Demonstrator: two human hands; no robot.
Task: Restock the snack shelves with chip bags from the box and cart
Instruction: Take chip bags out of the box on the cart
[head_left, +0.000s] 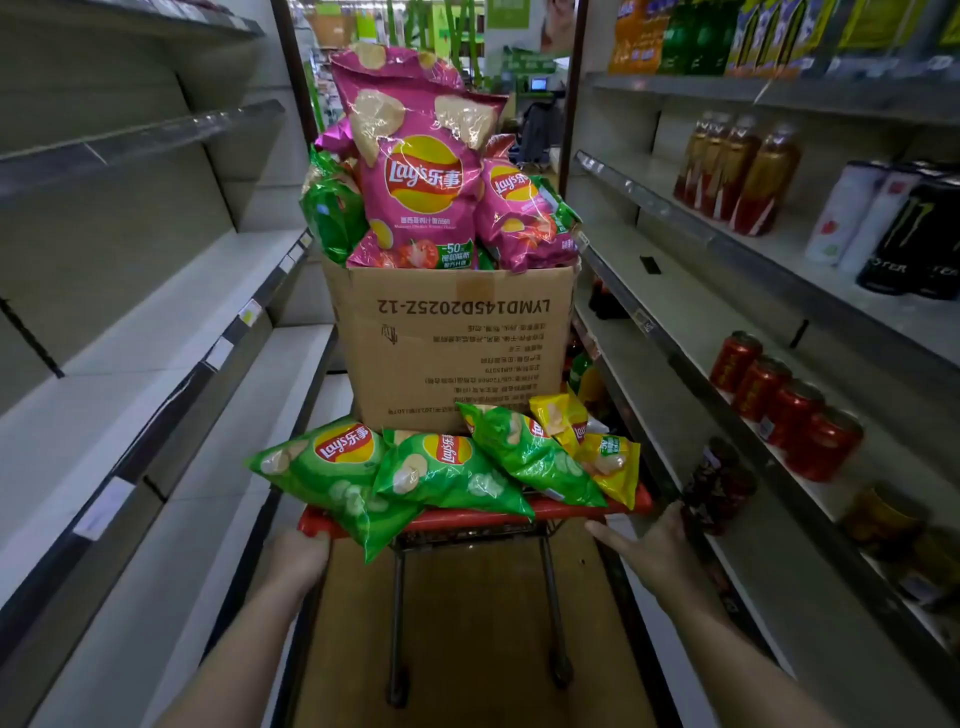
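Observation:
A cardboard box (457, 343) stands in a cart in the aisle, heaped with pink chip bags (415, 171) and green ones (332, 208). Three green chip bags (447, 470) and yellow bags (597, 441) lie across the cart's near end, over its red handle (467, 517). My left hand (298, 558) grips the handle's left end, its fingers hidden under a green bag. My right hand (649, 545) is beside the handle's right end with straight fingers; whether it touches the handle is unclear.
The left shelves (156, 332) hold no goods, only price tags on the rails. The right shelves (727, 332) carry tea bottles (737, 171), drink cans (789, 400) and jars (719, 486). The aisle is barely wider than the cart.

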